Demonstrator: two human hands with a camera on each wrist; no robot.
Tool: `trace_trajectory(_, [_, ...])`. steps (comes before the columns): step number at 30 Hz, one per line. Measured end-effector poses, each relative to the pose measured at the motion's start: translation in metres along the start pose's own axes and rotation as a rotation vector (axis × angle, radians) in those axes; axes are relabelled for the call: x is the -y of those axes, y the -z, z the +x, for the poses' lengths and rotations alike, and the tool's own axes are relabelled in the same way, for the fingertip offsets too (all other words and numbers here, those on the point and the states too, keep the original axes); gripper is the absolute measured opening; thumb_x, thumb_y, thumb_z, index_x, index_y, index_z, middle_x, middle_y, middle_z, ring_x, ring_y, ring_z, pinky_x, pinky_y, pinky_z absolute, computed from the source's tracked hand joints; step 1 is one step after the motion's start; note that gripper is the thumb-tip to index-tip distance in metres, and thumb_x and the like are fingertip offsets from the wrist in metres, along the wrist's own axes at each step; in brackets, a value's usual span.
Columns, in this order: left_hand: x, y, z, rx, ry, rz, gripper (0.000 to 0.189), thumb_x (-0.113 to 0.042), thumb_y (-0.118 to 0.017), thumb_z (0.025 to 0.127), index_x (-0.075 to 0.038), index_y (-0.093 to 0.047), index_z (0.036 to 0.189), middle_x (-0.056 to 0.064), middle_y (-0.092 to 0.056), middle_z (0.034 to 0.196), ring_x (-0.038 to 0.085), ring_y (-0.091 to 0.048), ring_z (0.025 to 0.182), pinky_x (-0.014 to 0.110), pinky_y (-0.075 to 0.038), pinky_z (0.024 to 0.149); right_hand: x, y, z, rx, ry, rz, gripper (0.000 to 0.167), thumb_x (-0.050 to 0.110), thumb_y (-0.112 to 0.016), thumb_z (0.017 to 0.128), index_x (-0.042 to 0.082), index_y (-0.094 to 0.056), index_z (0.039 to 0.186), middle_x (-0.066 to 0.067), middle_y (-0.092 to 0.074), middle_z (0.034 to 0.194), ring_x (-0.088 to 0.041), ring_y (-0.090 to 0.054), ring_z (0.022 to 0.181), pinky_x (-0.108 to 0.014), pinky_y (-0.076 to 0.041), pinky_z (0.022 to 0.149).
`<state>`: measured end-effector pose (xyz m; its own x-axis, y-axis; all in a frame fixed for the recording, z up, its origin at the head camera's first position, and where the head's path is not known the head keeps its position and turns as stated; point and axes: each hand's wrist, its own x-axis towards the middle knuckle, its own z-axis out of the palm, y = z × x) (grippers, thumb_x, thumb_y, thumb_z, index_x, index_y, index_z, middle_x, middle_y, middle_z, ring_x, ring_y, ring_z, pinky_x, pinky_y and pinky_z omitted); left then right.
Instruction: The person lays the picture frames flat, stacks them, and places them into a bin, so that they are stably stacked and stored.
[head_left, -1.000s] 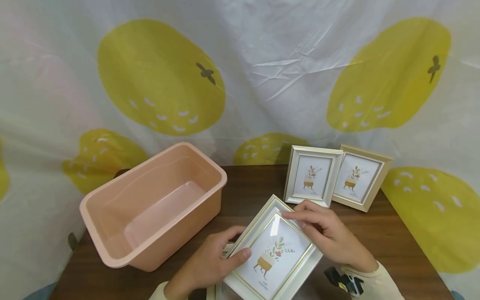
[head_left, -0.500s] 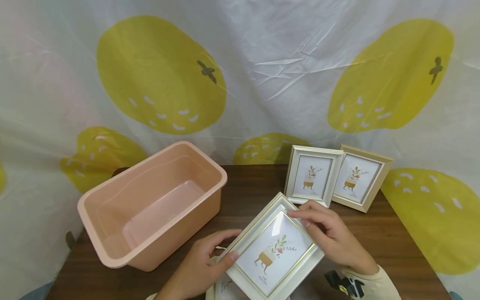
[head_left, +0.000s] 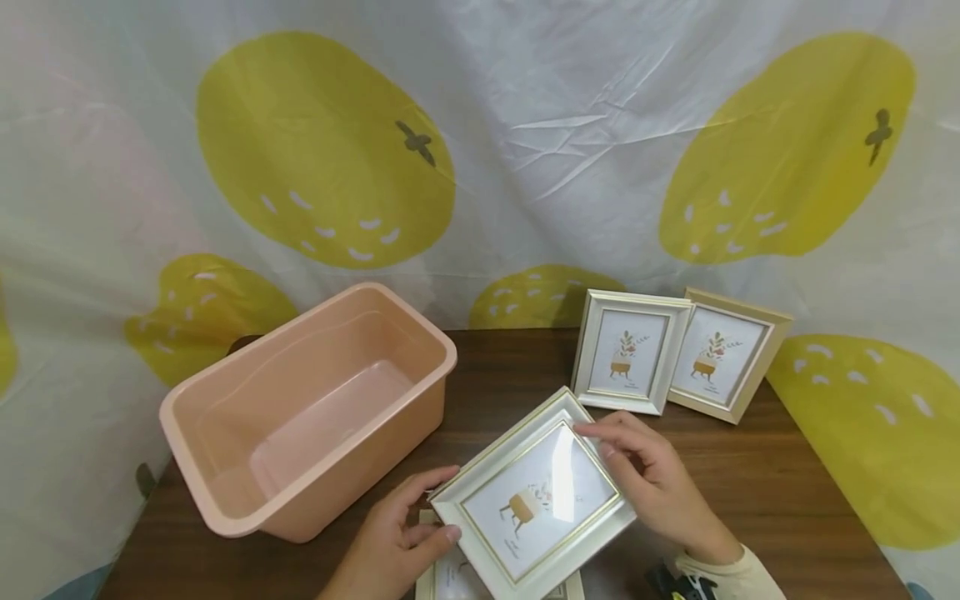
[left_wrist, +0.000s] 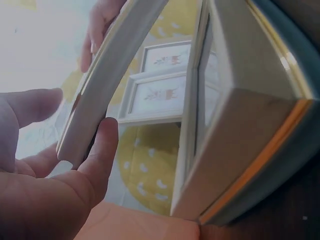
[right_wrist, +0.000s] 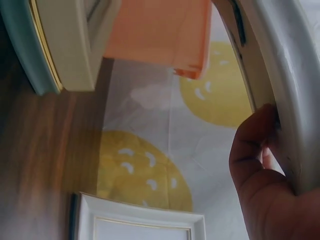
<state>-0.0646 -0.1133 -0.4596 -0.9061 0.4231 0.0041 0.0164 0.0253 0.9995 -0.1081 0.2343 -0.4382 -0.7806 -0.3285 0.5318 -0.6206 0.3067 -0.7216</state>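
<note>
Hands hold one white picture frame (head_left: 534,498) between them: left hand (head_left: 390,546) pinches its near-left corner, right hand (head_left: 651,485) grips its right edge, fingers curled over the rim. Frame is tilted, lifted above another frame (head_left: 442,579) lying flat on the brown table (head_left: 780,475). Pink tub (head_left: 307,408) stands at left; two frames (head_left: 630,350) lean upright at far right.

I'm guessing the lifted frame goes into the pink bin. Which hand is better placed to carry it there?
Probably the left hand: it grips the picture frame at the corner nearest the pink bin. The right hand holds the far edge.
</note>
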Motion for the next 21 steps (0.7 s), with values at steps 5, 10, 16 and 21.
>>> trace_trajectory(5, [0.006,0.002,-0.004,-0.013,0.001,-0.007,0.067,-0.009,-0.076,0.097,-0.009,-0.047,0.156,0.022,-0.046,0.152,0.017,-0.064,0.112,0.028,-0.062,0.093,-0.001,-0.007,-0.007,-0.034,-0.048,-0.015,0.041,-0.015,-0.056,0.099,0.008,-0.073,0.129,-0.002,-0.07,0.107,-0.009,-0.057,0.088,-0.024,-0.049,0.07])
trace_trajectory(10, [0.011,0.0,-0.005,-0.011,0.008,-0.075,0.073,-0.005,-0.077,0.095,-0.005,-0.041,0.158,0.03,-0.044,0.15,0.017,-0.067,0.117,0.03,-0.062,0.095,-0.001,-0.013,-0.016,-0.067,-0.137,-0.007,0.038,-0.012,-0.056,0.101,0.008,-0.073,0.128,0.001,-0.066,0.099,-0.008,-0.053,0.079,-0.025,-0.047,0.063])
trace_trajectory(16, [0.013,-0.006,-0.007,-0.094,0.109,-0.124,0.085,-0.004,-0.082,0.09,-0.014,-0.038,0.163,0.03,-0.048,0.147,0.022,-0.066,0.118,0.03,-0.063,0.091,-0.002,-0.025,-0.023,-0.117,-0.192,0.013,0.037,-0.01,-0.054,0.103,0.007,-0.073,0.13,-0.002,-0.066,0.103,-0.008,-0.052,0.078,-0.025,-0.047,0.062])
trace_trajectory(21, [0.013,-0.011,-0.007,-0.142,0.114,-0.131,0.091,0.0,-0.083,0.087,-0.019,-0.037,0.164,0.026,-0.048,0.148,0.017,-0.066,0.117,0.031,-0.063,0.092,0.002,-0.033,-0.027,-0.181,-0.233,0.037,0.035,-0.009,-0.054,0.104,0.008,-0.073,0.129,-0.003,-0.069,0.11,-0.007,-0.059,0.086,-0.022,-0.053,0.07])
